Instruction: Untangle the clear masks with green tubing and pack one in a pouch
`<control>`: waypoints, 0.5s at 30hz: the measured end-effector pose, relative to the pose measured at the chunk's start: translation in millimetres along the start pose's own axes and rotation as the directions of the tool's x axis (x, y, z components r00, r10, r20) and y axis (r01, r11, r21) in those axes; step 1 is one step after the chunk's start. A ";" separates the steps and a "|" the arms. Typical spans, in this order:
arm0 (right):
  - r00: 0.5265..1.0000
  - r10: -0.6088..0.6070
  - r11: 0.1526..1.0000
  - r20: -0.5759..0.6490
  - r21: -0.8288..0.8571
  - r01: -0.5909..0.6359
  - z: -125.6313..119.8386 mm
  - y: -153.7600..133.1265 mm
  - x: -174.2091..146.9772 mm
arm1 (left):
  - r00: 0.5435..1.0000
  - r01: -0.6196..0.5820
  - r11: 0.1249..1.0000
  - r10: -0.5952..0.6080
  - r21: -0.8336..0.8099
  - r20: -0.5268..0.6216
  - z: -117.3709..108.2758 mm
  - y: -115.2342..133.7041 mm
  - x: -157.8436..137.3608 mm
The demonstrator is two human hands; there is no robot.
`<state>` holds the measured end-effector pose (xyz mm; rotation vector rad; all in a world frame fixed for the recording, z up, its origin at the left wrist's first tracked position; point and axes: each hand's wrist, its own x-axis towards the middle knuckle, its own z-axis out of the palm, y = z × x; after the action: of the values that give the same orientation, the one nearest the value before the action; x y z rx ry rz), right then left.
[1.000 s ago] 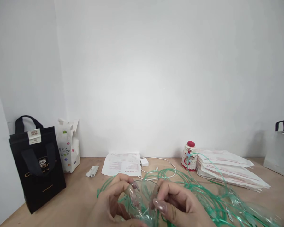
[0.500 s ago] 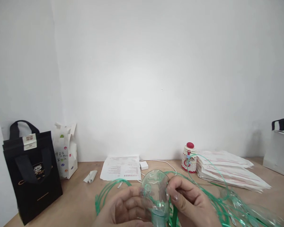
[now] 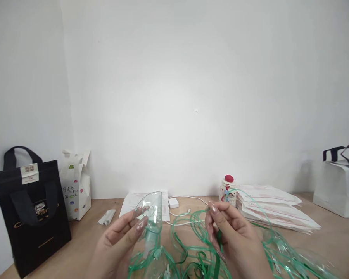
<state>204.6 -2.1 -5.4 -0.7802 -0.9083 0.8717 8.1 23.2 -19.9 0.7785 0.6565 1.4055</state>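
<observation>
My left hand [image 3: 119, 241] grips a clear green-tinted oxygen mask [image 3: 155, 205] by its side, between thumb and fingers. The mask stands upright, its connector pointing down. To the right, my right hand [image 3: 235, 234] is closed in a pinch, with a dark green elastic strap [image 3: 217, 259] hanging down from it. Below and between my hands lie coiled green tubing [image 3: 198, 224] and a second clear mask [image 3: 157, 268] with a small white fitting. More clear mask parts [image 3: 289, 248] with tubing lie on the right.
On the brown table [image 3: 85, 242] stand a black bag [image 3: 31, 217] and a white paper bag [image 3: 77, 186] at left. Behind are a printed sheet [image 3: 128, 203], a white charger [image 3: 173, 203] with cable, a red-capped bottle [image 3: 228, 188] and stacked paper packets [image 3: 273, 209]. A white bag [image 3: 336, 190] stands at right.
My hands have moved apart. The left carries the mask leftward and up, turned sideways; the right has come off the mask with the strap. The view has shifted slightly.
</observation>
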 end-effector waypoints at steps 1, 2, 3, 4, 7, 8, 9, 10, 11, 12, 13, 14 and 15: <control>0.999 0.035 0.999 0.020 0.008 -0.035 -1.4 -1.9 0.8 | 0.999 -0.022 0.999 0.023 0.029 -0.026 0.7 -1.8 -0.1; 0.998 0.051 0.999 0.035 0.011 -0.051 -1.7 -3.2 0.9 | 0.998 -0.039 0.997 0.042 0.068 -0.037 2.1 -4.3 -0.3; 0.998 0.047 0.999 0.043 0.011 -0.047 -1.0 -3.9 0.7 | 0.997 -0.056 0.992 0.061 0.112 -0.041 4.1 -7.2 -0.8; 0.999 0.027 1.000 0.045 0.013 -0.028 0.5 -4.0 0.1 | 0.996 -0.076 0.984 0.084 0.164 -0.041 6.3 -10.5 -1.3; 0.999 -0.036 0.999 0.026 0.019 0.036 7.0 -2.4 -2.4 | 0.980 -0.171 0.928 0.196 0.330 -0.044 13.0 -21.3 -2.8; 0.999 -0.049 0.999 0.020 0.007 0.049 8.8 -1.8 -3.3 | 0.971 -0.211 0.906 0.238 0.366 -0.030 14.7 -24.8 -3.3; 0.998 -0.053 0.998 0.025 -0.014 0.053 9.9 -1.2 -4.0 | 0.962 -0.250 0.890 0.274 0.380 -0.009 16.2 -28.1 -3.8; 0.998 -0.054 0.998 0.032 -0.039 0.055 10.4 -0.7 -4.8 | 0.955 -0.279 0.882 0.298 0.379 0.010 17.4 -31.1 -4.4; 0.998 -0.055 0.996 0.038 -0.064 0.057 10.3 -0.3 -5.6 | 0.952 -0.295 0.882 0.305 0.368 0.030 18.4 -33.6 -5.1; 0.997 -0.057 0.994 0.042 -0.090 0.061 9.6 0.0 -6.5 | 0.954 -0.292 0.888 0.295 0.355 0.049 19.2 -35.5 -5.9; 0.997 -0.059 0.991 0.049 -0.116 0.064 8.7 0.2 -7.7 | 0.961 -0.275 0.898 0.270 0.344 0.065 20.0 -36.8 -6.8; 0.996 -0.063 0.987 0.055 -0.142 0.071 7.6 0.5 -9.1 | 0.968 -0.250 0.908 0.238 0.336 0.076 20.6 -37.4 -7.9; 0.995 -0.077 0.982 0.058 -0.170 0.086 6.7 0.7 -10.9 | 0.974 -0.225 0.917 0.207 0.331 0.090 21.1 -37.3 -9.1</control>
<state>194.6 -10.0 -6.9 -0.8661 -1.0637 0.7506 46.7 12.3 -37.4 1.1885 0.8026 1.4837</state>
